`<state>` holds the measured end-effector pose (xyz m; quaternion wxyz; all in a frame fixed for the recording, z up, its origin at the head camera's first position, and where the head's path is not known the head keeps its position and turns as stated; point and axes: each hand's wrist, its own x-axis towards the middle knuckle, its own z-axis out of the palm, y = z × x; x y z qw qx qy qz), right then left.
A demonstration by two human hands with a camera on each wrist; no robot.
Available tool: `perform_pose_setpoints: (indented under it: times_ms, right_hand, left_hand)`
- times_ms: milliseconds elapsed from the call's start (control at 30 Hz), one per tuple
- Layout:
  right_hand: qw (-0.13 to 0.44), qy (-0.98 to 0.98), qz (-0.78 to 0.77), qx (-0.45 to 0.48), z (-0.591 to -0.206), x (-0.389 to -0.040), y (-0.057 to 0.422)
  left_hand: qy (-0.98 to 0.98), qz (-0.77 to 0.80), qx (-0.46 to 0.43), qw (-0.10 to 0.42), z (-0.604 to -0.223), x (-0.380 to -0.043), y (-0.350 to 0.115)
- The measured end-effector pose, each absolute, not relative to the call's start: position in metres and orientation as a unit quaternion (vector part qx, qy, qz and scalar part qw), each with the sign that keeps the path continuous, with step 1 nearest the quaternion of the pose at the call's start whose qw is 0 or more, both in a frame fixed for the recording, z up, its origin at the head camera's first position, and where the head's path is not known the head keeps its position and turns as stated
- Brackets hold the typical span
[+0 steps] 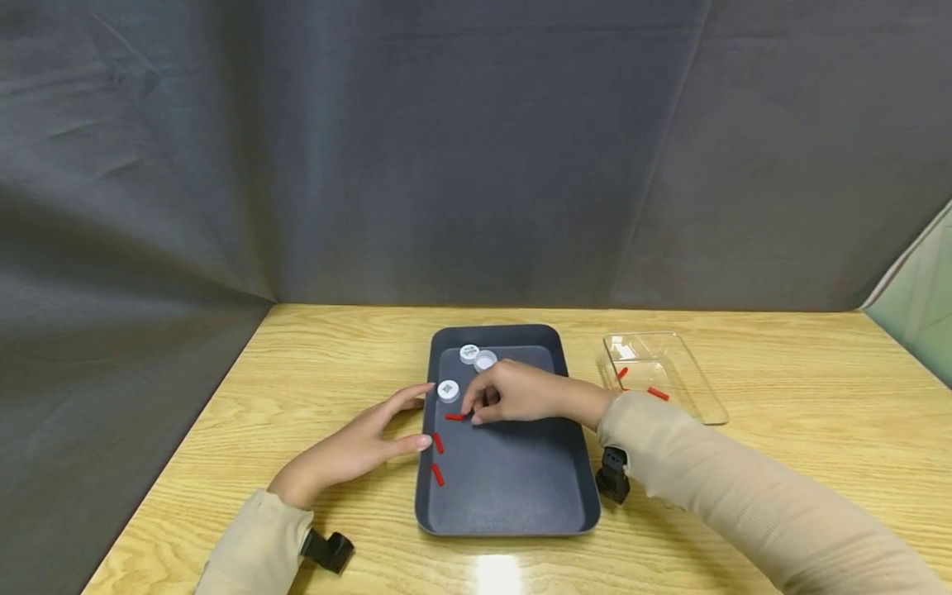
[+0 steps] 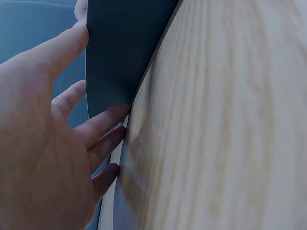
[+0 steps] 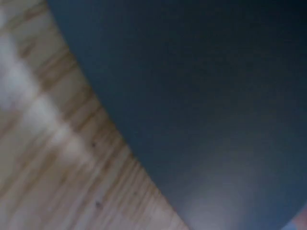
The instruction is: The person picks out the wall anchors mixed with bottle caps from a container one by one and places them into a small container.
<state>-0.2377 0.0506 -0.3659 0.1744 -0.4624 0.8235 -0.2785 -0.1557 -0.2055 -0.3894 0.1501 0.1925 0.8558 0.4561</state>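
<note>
In the head view, a dark grey tray (image 1: 513, 512) lies on the table. My right hand (image 1: 513, 392) reaches over it from the right, its curled fingertips at the right end of a short red stick (image 1: 453, 417). Two more red sticks, an upper one (image 1: 439, 443) and a lower one (image 1: 438, 474), lie along the tray's left side. My left hand (image 1: 364, 446) rests at the tray's left wall, thumb and fingers spread; the left wrist view shows its fingers (image 2: 103, 123) against the wall. The right wrist view shows none of the right hand's grip.
Inside the tray are white round caps: one near the left wall (image 1: 448, 391), one at the back (image 1: 469, 354), and one hollow side up (image 1: 486, 360). A clear plastic box (image 1: 702, 384) on the right holds several red sticks (image 1: 658, 393). Dark cloth (image 1: 476, 165) hangs behind.
</note>
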Motion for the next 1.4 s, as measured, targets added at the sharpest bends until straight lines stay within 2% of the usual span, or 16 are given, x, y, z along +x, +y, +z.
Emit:
perform_pose_setpoints:
  times_ms: [733,1167,1400]
  right_hand:
    - [0.075,0.862,-0.238,-0.441,-0.385,-0.238,0.041]
    - [0.048,0.858,-0.233,-0.455,-0.387,-0.235,0.041]
    - [0.066,0.852,-0.24,-0.46,-0.383,-0.235,0.044]
  left_hand:
    - [0.853,0.462,0.185,0.158,-0.391,-0.158,-0.205]
    - [0.852,0.463,0.187,0.158,-0.393,-0.157,-0.206]
    - [0.852,0.464,0.183,0.16,-0.392,-0.157,-0.205]
